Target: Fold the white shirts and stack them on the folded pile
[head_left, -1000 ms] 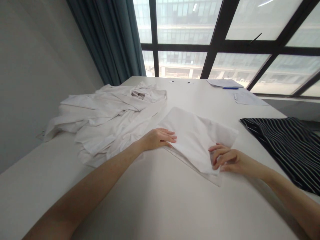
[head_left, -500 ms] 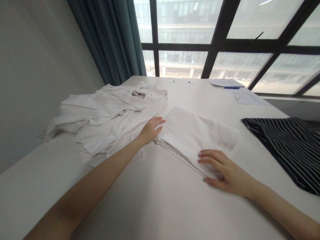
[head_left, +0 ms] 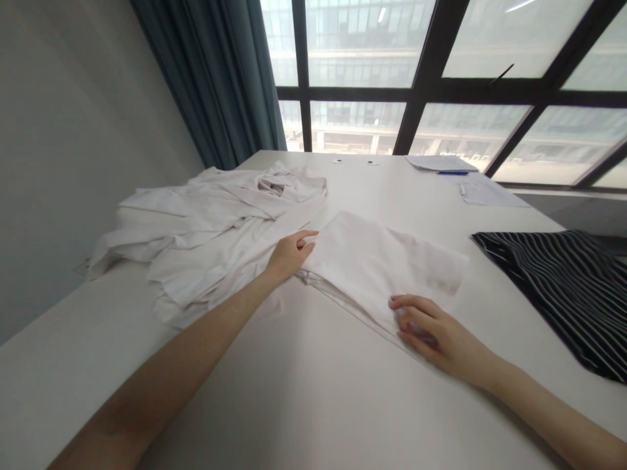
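Observation:
A white cloth garment [head_left: 367, 254], folded into a flat layered piece, lies in the middle of the table. My left hand [head_left: 288, 256] rests at its left corner, the index finger stretched over the fabric and the thumb a little below it. On the near right part of the same cloth lies my right hand [head_left: 435, 333], fingers bent and apart, fingertips touching the top layer, thumb by the near edge. Neither hand visibly grips the fabric. Left of my left hand spreads a crumpled heap of white garments [head_left: 206, 215].
A black striped cloth [head_left: 563, 281] lies at the table's right edge. Papers [head_left: 490, 190] and a blue pen [head_left: 453, 173] lie at the far right, and two small white pieces stand out at the far edge. Beyond are a blue curtain [head_left: 220, 78] and windows.
My left hand has shifted slightly left and its fingers have drawn back at the corner. My right thumb has moved up towards the other fingers, onto the cloth. The folded cloth stays nearly where it was.

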{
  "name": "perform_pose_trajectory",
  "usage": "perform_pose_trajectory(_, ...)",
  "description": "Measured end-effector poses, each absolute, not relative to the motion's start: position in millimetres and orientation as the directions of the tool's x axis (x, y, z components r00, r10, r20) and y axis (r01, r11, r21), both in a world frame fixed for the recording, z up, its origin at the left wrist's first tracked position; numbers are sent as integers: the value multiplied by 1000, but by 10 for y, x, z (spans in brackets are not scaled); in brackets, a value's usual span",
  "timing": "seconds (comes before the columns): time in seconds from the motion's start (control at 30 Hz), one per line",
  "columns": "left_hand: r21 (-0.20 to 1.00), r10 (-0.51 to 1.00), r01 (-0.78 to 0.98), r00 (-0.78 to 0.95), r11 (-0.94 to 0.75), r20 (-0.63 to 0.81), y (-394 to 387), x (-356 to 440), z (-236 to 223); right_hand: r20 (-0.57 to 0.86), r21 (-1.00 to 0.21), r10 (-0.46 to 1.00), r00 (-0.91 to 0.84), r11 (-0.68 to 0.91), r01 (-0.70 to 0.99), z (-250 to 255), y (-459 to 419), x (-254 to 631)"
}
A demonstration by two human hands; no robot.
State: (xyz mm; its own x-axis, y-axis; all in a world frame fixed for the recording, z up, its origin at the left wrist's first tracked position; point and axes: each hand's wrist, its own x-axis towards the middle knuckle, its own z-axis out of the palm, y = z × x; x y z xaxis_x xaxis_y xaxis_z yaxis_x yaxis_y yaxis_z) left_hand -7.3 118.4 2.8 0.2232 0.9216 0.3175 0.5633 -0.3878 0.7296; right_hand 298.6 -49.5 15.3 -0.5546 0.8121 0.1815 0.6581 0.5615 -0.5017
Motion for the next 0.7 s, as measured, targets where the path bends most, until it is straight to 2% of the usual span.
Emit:
perform_pose_trajectory(0.17, 794, 920, 464, 190, -392, 343, 1195, -42, 53, 187, -594, 806, -561, 548, 589, 132, -455, 3053)
perform_pose_trajectory(0.3, 743, 934, 566, 221, -357, 280, 1191, -52, 81, 103, -735, 829, -550, 436, 519, 173, -393, 3111)
perform_pose_trajectory(0.37, 622, 927, 688, 253, -374, 277, 1172, -64, 115, 70, -773, 833, -548, 393, 498, 201, -368, 3113)
perform_pose_trajectory(0.47, 303, 831, 797, 395, -522, 392, 1123, -67, 209, 58, -790, 826, -560, 382, 481, 227, -350, 3095)
perform_pose_trajectory(0.53, 158, 702, 721, 561, -675, 439, 1082, -51, 290, 55, -793, 823, -565, 380, 477, 232, -348, 3086)
perform_pose_trajectory(0.57, 147, 632, 638, 651, -756, 421, 1060, -38, 328, 51, -793, 824, -565, 377, 478, 232, -348, 3086)
perform_pose_trajectory(0.63, 224, 506, 455, 799, -862, 323, 1017, -5, 386, 45, -793, 826, -562, 372, 483, 230, -351, 3090)
perform_pose_trajectory(0.7, 303, 422, 351, 880, -886, 216, 980, 30, 415, 48, -789, 830, -556, 373, 487, 226, -355, 3095)
